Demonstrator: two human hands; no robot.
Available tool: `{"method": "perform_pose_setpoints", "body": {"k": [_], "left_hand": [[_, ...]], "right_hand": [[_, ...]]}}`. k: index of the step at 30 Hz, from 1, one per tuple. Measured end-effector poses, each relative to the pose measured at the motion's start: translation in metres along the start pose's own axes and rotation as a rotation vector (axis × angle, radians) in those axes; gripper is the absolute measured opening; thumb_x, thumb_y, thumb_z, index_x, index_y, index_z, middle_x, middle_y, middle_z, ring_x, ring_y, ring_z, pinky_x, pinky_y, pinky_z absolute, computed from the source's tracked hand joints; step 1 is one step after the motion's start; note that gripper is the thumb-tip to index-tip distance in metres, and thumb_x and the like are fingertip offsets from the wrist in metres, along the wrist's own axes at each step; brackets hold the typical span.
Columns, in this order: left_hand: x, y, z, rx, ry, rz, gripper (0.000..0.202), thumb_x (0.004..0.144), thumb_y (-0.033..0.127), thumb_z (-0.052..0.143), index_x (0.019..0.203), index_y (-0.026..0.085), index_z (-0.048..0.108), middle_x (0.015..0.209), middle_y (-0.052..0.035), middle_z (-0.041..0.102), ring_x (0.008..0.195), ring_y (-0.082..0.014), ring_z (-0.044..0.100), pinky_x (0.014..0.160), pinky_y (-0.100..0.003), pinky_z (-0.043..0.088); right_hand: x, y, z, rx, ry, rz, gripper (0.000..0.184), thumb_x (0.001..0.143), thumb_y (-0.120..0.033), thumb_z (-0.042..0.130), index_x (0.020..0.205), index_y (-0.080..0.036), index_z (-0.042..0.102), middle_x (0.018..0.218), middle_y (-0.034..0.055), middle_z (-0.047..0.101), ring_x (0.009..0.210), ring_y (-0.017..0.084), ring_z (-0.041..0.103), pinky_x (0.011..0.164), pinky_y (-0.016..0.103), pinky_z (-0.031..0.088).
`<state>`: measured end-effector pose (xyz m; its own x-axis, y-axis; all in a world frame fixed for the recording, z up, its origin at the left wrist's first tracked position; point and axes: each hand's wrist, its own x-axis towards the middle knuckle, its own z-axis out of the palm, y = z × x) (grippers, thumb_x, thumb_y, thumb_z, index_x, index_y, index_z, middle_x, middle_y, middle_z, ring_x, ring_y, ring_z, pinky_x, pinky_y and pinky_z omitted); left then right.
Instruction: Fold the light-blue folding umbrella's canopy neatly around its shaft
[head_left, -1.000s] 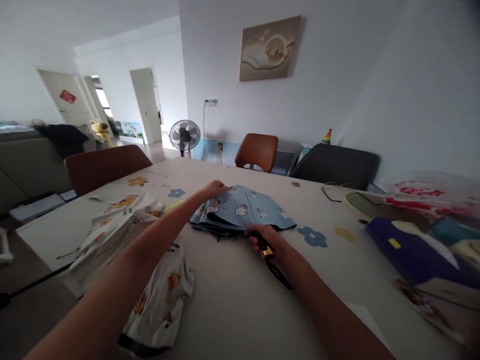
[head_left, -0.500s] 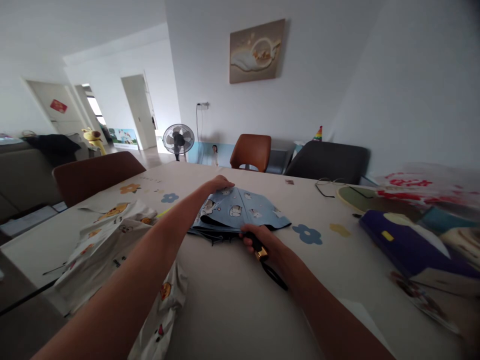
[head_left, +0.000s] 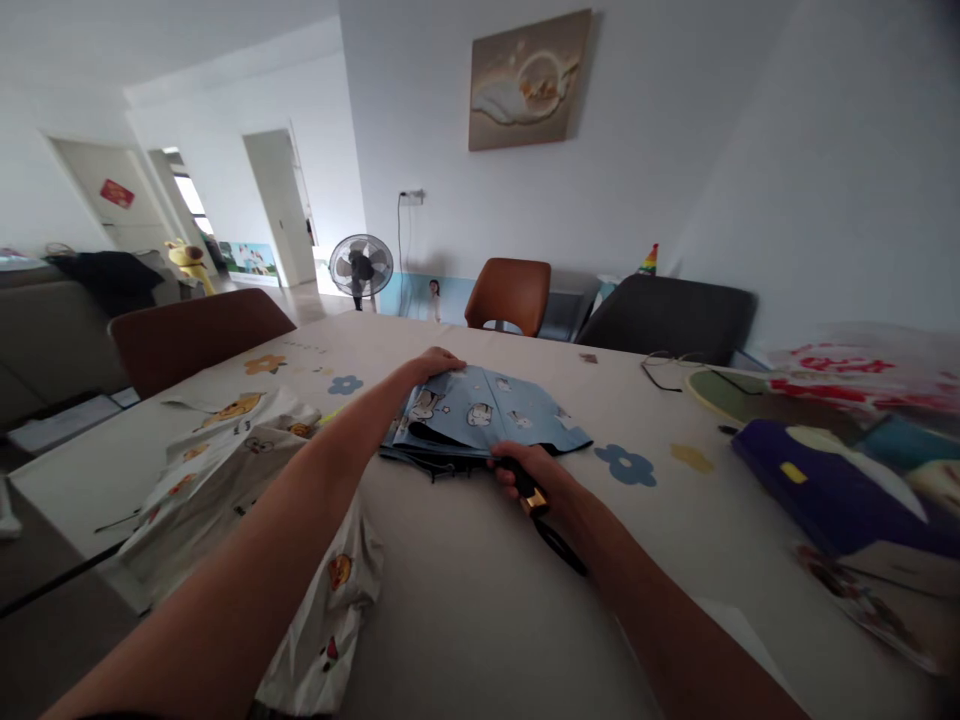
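Note:
A light-blue folding umbrella (head_left: 484, 405) with cartoon animals and a black inside lies partly folded on the table in front of me. At its far left end my left hand (head_left: 437, 364) is closed on the cloth, its fingertips partly hidden. My right hand (head_left: 536, 470) grips the black handle (head_left: 517, 477), which points towards me and to the right. A gold ring (head_left: 535, 502) and a black wrist strap (head_left: 561, 549) stick out below that hand. Rib tips show along the umbrella's near edge.
Crumpled cream cloth (head_left: 259, 460) with cartoon prints lies left on the white table (head_left: 450, 600). To the right are glasses (head_left: 660, 372), a purple item (head_left: 817, 480) and a red-and-white plastic bag (head_left: 855, 365). Chairs (head_left: 510, 293) and a fan (head_left: 361, 268) stand beyond.
The camera view has tilted down and turned slightly left. Both hands keep their places on the umbrella, with hardly any visible movement of the cloth.

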<state>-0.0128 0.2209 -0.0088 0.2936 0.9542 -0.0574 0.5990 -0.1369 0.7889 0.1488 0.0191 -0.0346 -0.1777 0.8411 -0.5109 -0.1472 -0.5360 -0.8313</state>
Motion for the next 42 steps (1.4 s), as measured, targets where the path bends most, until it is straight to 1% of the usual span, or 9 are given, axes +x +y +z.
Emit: {"method": "perform_pose_setpoints", "body": {"k": [4,8,13,17,19,22,27,37,42], "left_hand": [[-0.002,-0.014,-0.007,0.145,0.098,0.037,0.034,0.080,0.043,0.050,0.070,0.013,0.064,0.063,-0.0053,0.061,0.066,-0.0177,0.056,0.060,-0.028,0.040],[-0.001,-0.020,-0.007,0.296,0.181,0.079,0.030,0.082,0.037,0.048,0.071,0.014,0.062,0.085,-0.0118,0.065,0.089,-0.0226,0.058,0.076,-0.030,0.039],[-0.016,-0.020,-0.013,0.430,0.274,0.099,0.027,0.087,0.031,0.040,0.091,0.013,0.060,0.100,-0.0176,0.062,0.101,-0.0284,0.055,0.085,-0.038,0.036],[-0.051,-0.011,-0.010,0.483,0.322,0.213,0.032,0.090,0.029,0.033,0.113,0.017,0.052,0.116,-0.0138,0.057,0.113,-0.0250,0.047,0.094,-0.037,0.031],[-0.074,-0.012,-0.003,0.539,0.274,0.349,0.039,0.088,0.034,0.038,0.123,0.017,0.044,0.126,-0.0125,0.051,0.120,-0.0239,0.041,0.099,-0.036,0.027],[-0.107,-0.027,0.006,0.685,0.068,0.503,0.057,0.087,0.044,0.039,0.136,0.018,0.028,0.143,-0.0110,0.033,0.131,-0.0232,0.028,0.107,-0.039,0.015],[-0.135,-0.060,0.002,0.857,-0.198,0.385,0.065,0.089,0.054,0.021,0.142,0.018,0.012,0.150,-0.0104,0.016,0.138,-0.0223,0.013,0.109,-0.044,0.009],[-0.142,-0.072,-0.003,0.935,-0.180,0.285,0.058,0.091,0.047,0.020,0.141,0.018,0.021,0.149,-0.0120,0.017,0.138,-0.0229,0.012,0.108,-0.046,0.012],[-0.140,-0.066,-0.013,0.935,-0.066,0.221,0.041,0.091,0.035,0.023,0.117,0.025,0.053,0.131,-0.0108,0.049,0.127,-0.0269,0.037,0.102,-0.054,0.022]], "right_hand": [[0.009,0.003,-0.003,-0.021,-0.008,-0.027,0.017,0.080,-0.023,0.052,0.066,-0.013,0.054,0.037,-0.0033,0.045,0.027,0.007,0.040,0.027,0.017,0.035],[0.006,0.002,-0.001,-0.041,0.003,-0.042,0.017,0.080,-0.021,0.051,0.066,-0.012,0.054,0.037,-0.0031,0.045,0.027,0.007,0.040,0.027,0.017,0.033],[-0.005,-0.004,0.008,-0.034,0.027,-0.026,0.020,0.082,-0.020,0.047,0.065,-0.012,0.053,0.036,-0.0031,0.043,0.028,0.006,0.038,0.027,0.015,0.032],[-0.006,-0.004,0.008,-0.033,0.007,-0.048,0.021,0.083,-0.020,0.047,0.065,-0.011,0.054,0.036,-0.0021,0.044,0.029,0.007,0.039,0.028,0.016,0.032],[-0.003,-0.003,0.006,-0.034,-0.005,-0.065,0.021,0.082,-0.020,0.048,0.065,-0.010,0.054,0.036,-0.0017,0.045,0.028,0.008,0.040,0.028,0.016,0.032],[-0.001,-0.001,0.004,-0.032,-0.019,-0.074,0.020,0.082,-0.020,0.049,0.066,-0.010,0.055,0.037,-0.0017,0.045,0.028,0.007,0.041,0.028,0.016,0.032],[-0.004,-0.001,0.004,-0.022,-0.022,-0.037,0.019,0.081,-0.022,0.050,0.066,-0.011,0.053,0.038,-0.0028,0.046,0.029,0.007,0.042,0.027,0.016,0.032],[-0.008,-0.001,0.005,-0.015,-0.010,-0.065,0.016,0.081,-0.019,0.051,0.068,-0.010,0.055,0.038,-0.0020,0.048,0.029,0.007,0.043,0.029,0.016,0.036],[-0.017,-0.005,0.012,0.001,0.022,-0.053,0.018,0.082,-0.017,0.048,0.066,-0.012,0.052,0.038,-0.0022,0.048,0.028,0.007,0.042,0.027,0.016,0.034]]}}
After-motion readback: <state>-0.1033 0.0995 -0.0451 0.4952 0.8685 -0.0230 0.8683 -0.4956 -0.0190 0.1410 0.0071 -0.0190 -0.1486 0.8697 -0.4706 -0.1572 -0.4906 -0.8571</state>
